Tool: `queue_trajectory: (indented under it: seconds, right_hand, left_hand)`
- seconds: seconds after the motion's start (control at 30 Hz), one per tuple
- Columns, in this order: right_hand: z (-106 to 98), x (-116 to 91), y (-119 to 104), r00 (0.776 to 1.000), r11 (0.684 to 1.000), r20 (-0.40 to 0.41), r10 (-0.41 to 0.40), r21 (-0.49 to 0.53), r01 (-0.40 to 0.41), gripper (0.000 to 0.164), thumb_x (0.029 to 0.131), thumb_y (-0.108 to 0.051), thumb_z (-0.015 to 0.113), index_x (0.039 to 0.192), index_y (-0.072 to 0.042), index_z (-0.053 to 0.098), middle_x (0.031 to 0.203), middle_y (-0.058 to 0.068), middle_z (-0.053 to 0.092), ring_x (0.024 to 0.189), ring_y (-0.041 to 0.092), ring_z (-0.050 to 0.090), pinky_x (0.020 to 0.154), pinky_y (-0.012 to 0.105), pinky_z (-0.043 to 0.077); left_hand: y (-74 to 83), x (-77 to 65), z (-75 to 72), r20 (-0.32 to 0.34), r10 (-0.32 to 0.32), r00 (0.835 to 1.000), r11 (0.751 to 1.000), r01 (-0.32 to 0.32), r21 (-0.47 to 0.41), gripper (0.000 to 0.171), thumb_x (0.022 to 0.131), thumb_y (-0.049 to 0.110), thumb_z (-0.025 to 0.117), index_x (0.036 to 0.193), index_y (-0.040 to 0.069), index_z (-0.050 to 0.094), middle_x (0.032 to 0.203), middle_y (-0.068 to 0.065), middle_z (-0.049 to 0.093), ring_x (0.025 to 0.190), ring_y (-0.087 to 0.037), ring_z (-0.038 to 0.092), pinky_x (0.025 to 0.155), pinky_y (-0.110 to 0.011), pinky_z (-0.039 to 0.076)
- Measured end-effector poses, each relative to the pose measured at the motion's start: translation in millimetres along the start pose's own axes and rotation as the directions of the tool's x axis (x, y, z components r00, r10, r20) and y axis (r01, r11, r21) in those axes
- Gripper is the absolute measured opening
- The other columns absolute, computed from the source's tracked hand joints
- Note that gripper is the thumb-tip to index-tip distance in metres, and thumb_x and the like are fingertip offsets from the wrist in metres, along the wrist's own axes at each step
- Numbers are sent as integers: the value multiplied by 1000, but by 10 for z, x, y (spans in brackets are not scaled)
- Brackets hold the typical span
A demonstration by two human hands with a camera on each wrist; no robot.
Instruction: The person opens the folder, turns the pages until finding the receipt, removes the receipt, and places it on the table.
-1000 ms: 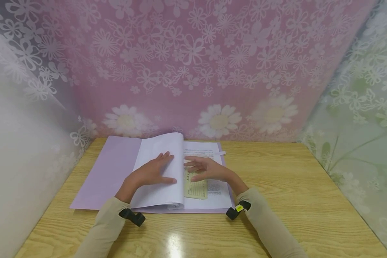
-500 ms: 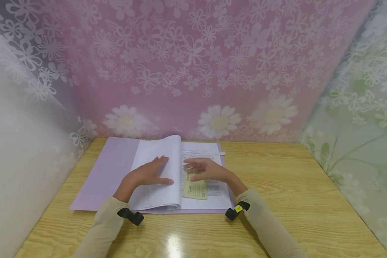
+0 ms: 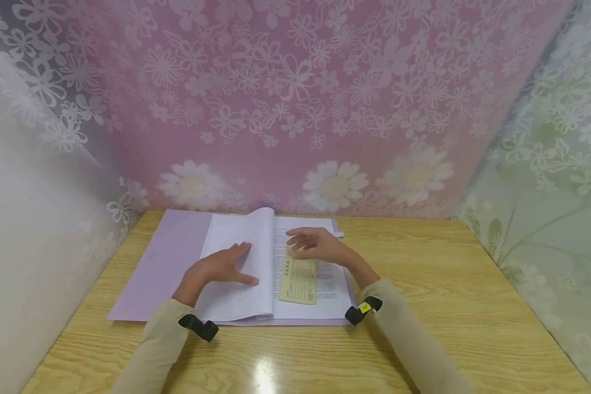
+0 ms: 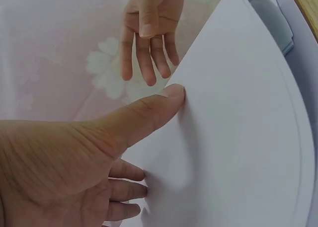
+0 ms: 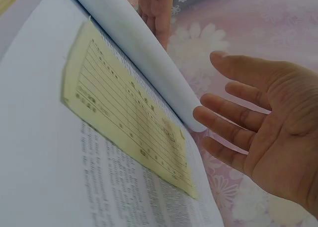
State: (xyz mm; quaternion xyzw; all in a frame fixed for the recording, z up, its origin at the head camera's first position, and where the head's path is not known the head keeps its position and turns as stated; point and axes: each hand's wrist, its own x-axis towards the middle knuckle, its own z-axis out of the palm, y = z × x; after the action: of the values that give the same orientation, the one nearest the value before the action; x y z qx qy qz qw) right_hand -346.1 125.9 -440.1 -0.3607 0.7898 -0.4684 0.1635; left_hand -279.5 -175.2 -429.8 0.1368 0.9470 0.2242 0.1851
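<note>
A purple folder (image 3: 160, 262) lies open on the table, filled with white sheets. My left hand (image 3: 219, 266) rests spread on the turned-over sheets (image 3: 262, 246), which bulge in a curl along their right side; its thumb presses the paper in the left wrist view. On the printed page (image 3: 335, 293) to the right lies a yellow form slip (image 3: 297, 284) with ruled lines and dark print. My right hand (image 3: 320, 244) hovers over the slip's upper end, fingers loosely bent and holding nothing. In the right wrist view the yellow slip (image 5: 129, 113) lies flat on the printed text.
The wooden table (image 3: 423, 284) extends right and in front of the folder. A small white tab (image 3: 339, 234) sticks out at the folder's right edge. Behind stands a pink flowered curtain (image 3: 295, 109), with pale walls at both sides.
The curled sheets have shifted slightly left and lower, my left hand moving with them. My right hand has lifted away toward the back, uncovering more of the yellow slip.
</note>
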Motion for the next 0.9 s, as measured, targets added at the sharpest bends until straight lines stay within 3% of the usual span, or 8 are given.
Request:
queue_trajectory:
  seconds: [0.43, 0.9]
  right_hand:
    - [-207, 165, -92, 1000, 979, 16, 15, -202, -12, 51, 94, -9, 73, 143, -5, 57, 129, 20, 69, 117, 33, 69, 101, 50, 54]
    - [-265, 291, -152, 995, 907, 36, 95, -415, -72, 48, 94, -9, 72, 140, -2, 60, 130, 15, 69, 120, 32, 65, 104, 50, 51]
  left_hand:
    - [-37, -51, -63, 63, -51, 997, 999, 50, 18, 117, 81, 58, 80, 162, 1, 18, 168, -24, 18, 156, -41, 19, 122, -58, 27]
    - [-63, -51, -55, 64, -78, 995, 996, 74, 53, 118, 79, 58, 82, 162, 1, 22, 167, -26, 20, 155, -44, 21, 120, -61, 29]
